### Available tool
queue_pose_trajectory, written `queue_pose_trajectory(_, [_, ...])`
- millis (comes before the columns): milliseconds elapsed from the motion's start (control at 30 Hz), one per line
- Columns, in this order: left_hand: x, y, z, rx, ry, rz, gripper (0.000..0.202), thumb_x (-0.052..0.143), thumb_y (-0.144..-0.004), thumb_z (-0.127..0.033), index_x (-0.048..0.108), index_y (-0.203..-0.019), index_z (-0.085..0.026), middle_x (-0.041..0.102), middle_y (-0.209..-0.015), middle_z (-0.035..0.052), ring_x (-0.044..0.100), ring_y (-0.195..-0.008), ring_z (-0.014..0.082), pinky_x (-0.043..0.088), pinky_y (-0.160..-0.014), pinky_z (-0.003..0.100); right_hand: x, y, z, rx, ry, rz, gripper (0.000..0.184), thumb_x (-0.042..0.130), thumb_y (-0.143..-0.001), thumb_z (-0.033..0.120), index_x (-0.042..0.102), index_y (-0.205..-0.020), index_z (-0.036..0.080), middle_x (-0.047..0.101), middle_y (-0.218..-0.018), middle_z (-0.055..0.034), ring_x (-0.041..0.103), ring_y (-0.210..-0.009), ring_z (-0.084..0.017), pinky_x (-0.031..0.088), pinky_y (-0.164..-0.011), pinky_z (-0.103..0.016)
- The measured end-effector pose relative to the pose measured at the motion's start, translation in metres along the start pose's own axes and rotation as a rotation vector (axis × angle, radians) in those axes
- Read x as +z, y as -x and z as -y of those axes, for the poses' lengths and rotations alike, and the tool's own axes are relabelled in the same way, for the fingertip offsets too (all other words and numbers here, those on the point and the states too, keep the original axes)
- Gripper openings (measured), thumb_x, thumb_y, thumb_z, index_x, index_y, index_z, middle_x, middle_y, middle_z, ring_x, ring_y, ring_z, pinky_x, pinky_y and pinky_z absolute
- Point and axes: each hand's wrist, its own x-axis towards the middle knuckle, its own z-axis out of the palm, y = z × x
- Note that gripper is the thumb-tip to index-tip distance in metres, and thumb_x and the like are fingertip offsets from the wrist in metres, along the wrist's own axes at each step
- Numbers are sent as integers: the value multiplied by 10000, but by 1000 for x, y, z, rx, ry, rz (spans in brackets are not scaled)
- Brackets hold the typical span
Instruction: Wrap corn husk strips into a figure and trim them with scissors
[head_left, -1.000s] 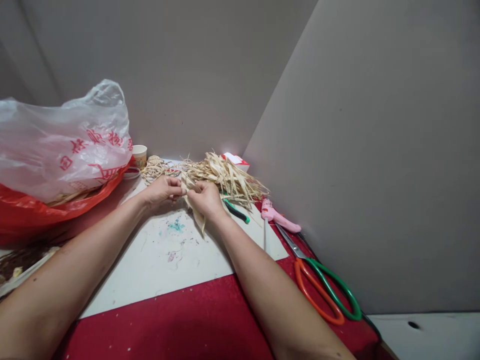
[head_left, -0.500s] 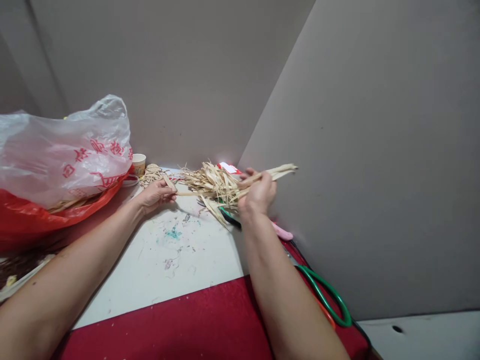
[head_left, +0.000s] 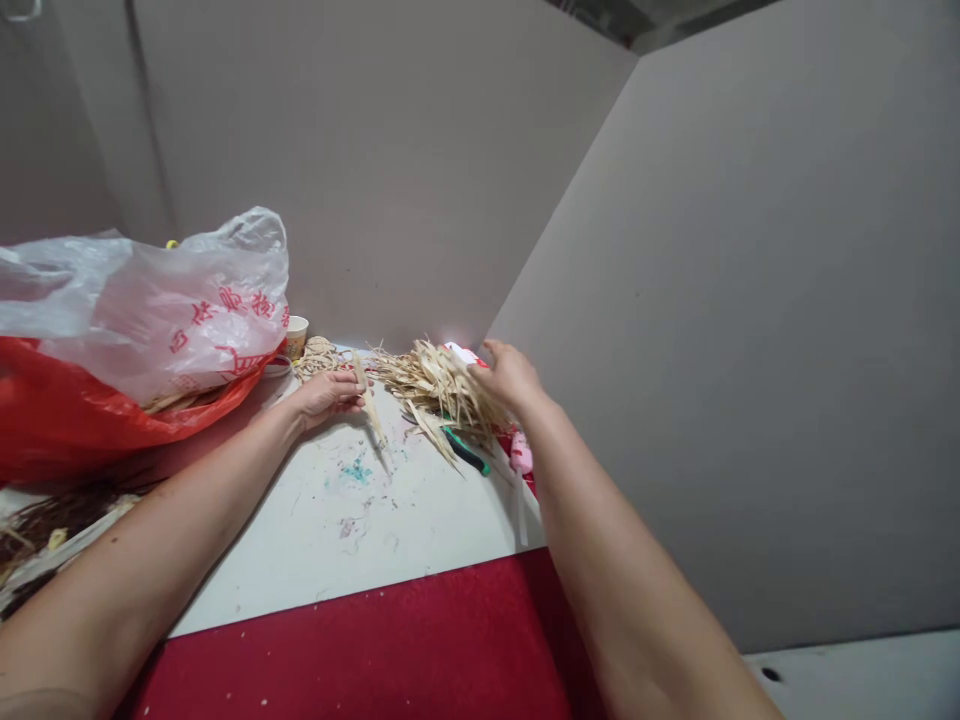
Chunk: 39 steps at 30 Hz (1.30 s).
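Observation:
Between the fingertips of my left hand (head_left: 328, 397), I pinch a narrow pale strip of dried husk (head_left: 370, 408), which hangs down over the white tabletop. My right hand (head_left: 511, 376) is at the right side of a loose heap of dried husk strips (head_left: 427, 375), its thumb and fingers apart. The hand is slightly blurred, and I cannot tell whether it touches the strips. A hand tool's black and green handle (head_left: 468, 453) sticks out from under the heap's front edge.
On the left stands a clear and red plastic bag (head_left: 172, 340). Behind my left hand are a paper cup (head_left: 297, 336) and a coil of cord (head_left: 319, 357). A pink object (head_left: 520, 452) lies near my right wrist. Red cloth (head_left: 360, 640) covers the front; grey panels (head_left: 675, 300) enclose the back and right.
My right hand has let go of the bundle of husk strips, which now lies on the heap. The strip in my left hand has come away from the heap and hangs down.

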Motion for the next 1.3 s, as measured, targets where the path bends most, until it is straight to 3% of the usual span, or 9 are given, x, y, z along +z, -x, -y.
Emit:
queue_pose_trajectory(100, [0, 0, 3, -16, -5, 31, 164, 762, -664, -94, 699, -814, -70, 653, -678, 71, 622, -592, 108, 536, -588, 215, 35, 23, 28, -47, -122, 15, 219, 593, -757, 272, 669, -940, 178, 696, -950, -98, 637, -909, -236, 465, -873, -410])
queue_pose_trajectory(267, [4, 5, 3, -9, -4, 90, 125, 761, -658, -98, 669, -741, -87, 638, -639, 50, 609, -571, 98, 524, -590, 212, 89, 60, 73, 98, -511, 342, 184, 603, -742, 353, 651, -702, 180, 659, -704, -30, 609, -693, -169, 482, -687, -307])
queue_pose_trajectory(400, [5, 9, 2, -79, 11, 175, 121, 747, -681, -110, 672, -774, -88, 637, -646, 52, 587, -546, 91, 496, -537, 202, 106, 76, 73, 348, -851, 515, 205, 584, -763, 389, 645, -745, 194, 655, -747, -20, 601, -662, -149, 474, -611, -275])
queue_pose_trajectory(533, [4, 6, 5, -101, 3, 254, 104, 733, -694, -122, 654, -753, -89, 621, -630, 47, 562, -512, 89, 458, -472, 192, 108, 82, 59, 458, -1065, 601, 309, 747, -646, 380, 678, -904, 226, 678, -810, -6, 616, -692, -132, 488, -660, -263])
queue_pose_trajectory(700, [7, 7, 4, -129, -44, 258, 117, 718, -702, -129, 671, -802, -90, 653, -675, 67, 582, -522, 100, 489, -497, 214, 117, 83, 50, 417, -1145, 511, 320, 804, -538, 382, 661, -756, 197, 660, -722, 7, 602, -666, -129, 495, -681, -273])
queue_pose_trajectory(800, [12, 12, -1, -78, -16, 124, 181, 749, -671, -140, 661, -825, -101, 674, -744, 83, 635, -591, 135, 524, -544, 252, 122, 82, 49, 387, -1048, 375, 273, 760, -567, 394, 658, -714, 188, 649, -682, 8, 580, -643, -128, 479, -631, -254])
queue_pose_trajectory(900, [16, 13, -4, 26, 1, -17, 239, 799, -633, -175, 630, -791, -114, 652, -702, 46, 628, -592, 129, 532, -573, 268, 123, 81, 49, 331, -908, 289, 244, 720, -584, 397, 646, -674, 183, 633, -649, 10, 557, -618, -126, 446, -579, -239])
queue_pose_trajectory(1100, [14, 6, -2, 75, -138, -92, 257, 824, -598, -205, 617, -713, -105, 639, -632, 19, 609, -577, 106, 524, -633, 265, 119, 81, 54, 315, -903, 308, 228, 695, -597, 379, 606, -649, 176, 575, -553, 31, 491, -485, -95, 409, -510, -236])
queue_pose_trajectory(1300, [14, 4, -2, 98, -222, -146, 167, 764, -631, -178, 613, -658, -112, 605, -560, 5, 581, -532, 97, 494, -589, 240, 120, 81, 52, 321, -858, 371, 170, 676, -588, 316, 597, -616, 168, 578, -541, 26, 488, -469, -93, 402, -497, -232])
